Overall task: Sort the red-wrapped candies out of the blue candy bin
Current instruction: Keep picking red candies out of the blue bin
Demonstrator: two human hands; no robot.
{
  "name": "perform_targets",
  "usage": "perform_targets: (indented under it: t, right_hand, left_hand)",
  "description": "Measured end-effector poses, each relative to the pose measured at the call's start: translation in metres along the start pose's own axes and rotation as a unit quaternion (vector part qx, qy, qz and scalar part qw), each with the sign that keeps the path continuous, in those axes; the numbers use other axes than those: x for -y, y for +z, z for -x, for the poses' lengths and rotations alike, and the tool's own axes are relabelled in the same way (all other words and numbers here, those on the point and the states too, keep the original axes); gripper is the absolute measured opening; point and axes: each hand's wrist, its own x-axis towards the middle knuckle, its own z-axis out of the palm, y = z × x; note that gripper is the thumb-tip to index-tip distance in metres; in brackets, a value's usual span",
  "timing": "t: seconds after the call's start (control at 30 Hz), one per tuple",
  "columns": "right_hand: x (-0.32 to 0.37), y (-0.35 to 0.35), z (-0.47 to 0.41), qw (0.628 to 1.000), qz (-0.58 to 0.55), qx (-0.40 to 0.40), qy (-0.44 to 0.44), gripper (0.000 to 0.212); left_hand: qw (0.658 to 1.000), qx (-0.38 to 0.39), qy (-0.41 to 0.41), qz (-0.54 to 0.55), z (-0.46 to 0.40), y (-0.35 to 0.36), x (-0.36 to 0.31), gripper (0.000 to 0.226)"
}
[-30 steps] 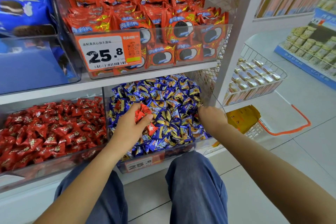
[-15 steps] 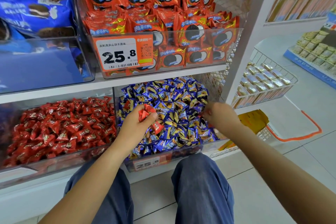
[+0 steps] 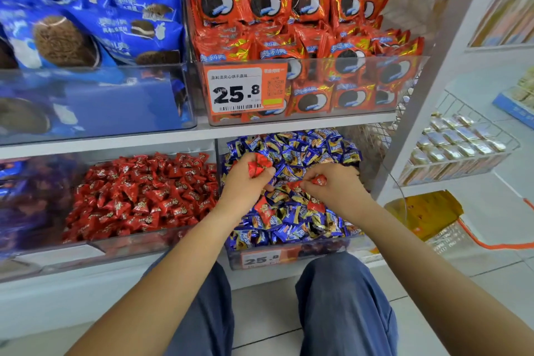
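Left hand point(image 3: 245, 182): fingers curled round a small bunch of red-wrapped candies point(image 3: 259, 165), held above the rear left part of the blue candy bin point(image 3: 291, 257). The count in the bunch cannot be told.

Right hand point(image 3: 336, 185): thumb and fingertip pinch 1 red-wrapped candy point(image 3: 318, 181) by its wrapper, just above the blue candies point(image 3: 303, 150) near the middle of the bin.

At least 3 more strays lie on the pile: 1 at the centre of the bin point(image 3: 296, 187), 1 toward the front left point(image 3: 264, 209), and 1 just under the right wrist point(image 3: 315, 205). Others may be buried; this cannot be confirmed.

Handling judgement: the pieces appear light and small, with a firm core inside crinkly, glossy film that is likely to be slippery. A pinch on the twisted or flared wrapper end, or across the body, should hold. The full left hand is liable to shed pieces if loaded further. The neighbouring blue pieces sit loose and will probably shift when a stray is pulled.

The red candy bin point(image 3: 138, 196) stands directly left of the blue candy bin, on the same shelf, and is the probable destination.
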Motion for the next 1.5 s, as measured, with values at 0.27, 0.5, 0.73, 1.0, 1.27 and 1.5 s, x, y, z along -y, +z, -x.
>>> perform_targets:
  t: [0.27, 0.5, 0.73, 1.0, 1.27, 1.5]
  right_hand:
    - [-0.005, -0.004, 0.006, 0.999, -0.034, -0.015, 0.0, 0.012]
    - [-0.024, -0.003, 0.012, 0.999, -0.023, -0.02, 0.03, 0.011]
    - [-0.054, -0.004, 0.026, 0.993, -0.003, -0.061, 0.106, 0.011]
    - [-0.066, -0.018, 0.037, 0.985, -0.075, -0.072, 0.139, 0.013]
    - [0.032, 0.009, 0.015, 0.966, -0.255, 0.04, 0.016, 0.007]
    - [0.137, 0.093, -0.049, 0.987, -0.098, 0.101, -0.083, 0.026]
  left_hand:
    - [0.969, 0.016, 0.089, -0.231, 0.001, -0.01, -0.002, 0.034]
    - [0.814, 0.174, 0.211, -0.512, 0.027, -0.025, -0.005, 0.033]
    - [0.733, 0.122, 0.271, -0.612, 0.031, -0.01, 0.014, 0.043]
    - [0.826, 0.095, 0.226, -0.508, 0.026, -0.005, 0.01, 0.032]
    - [0.976, -0.013, 0.098, -0.196, 0.029, -0.071, -0.002, 0.008]
    - [0.968, -0.082, -0.056, -0.232, 0.037, -0.165, 0.044, 0.016]
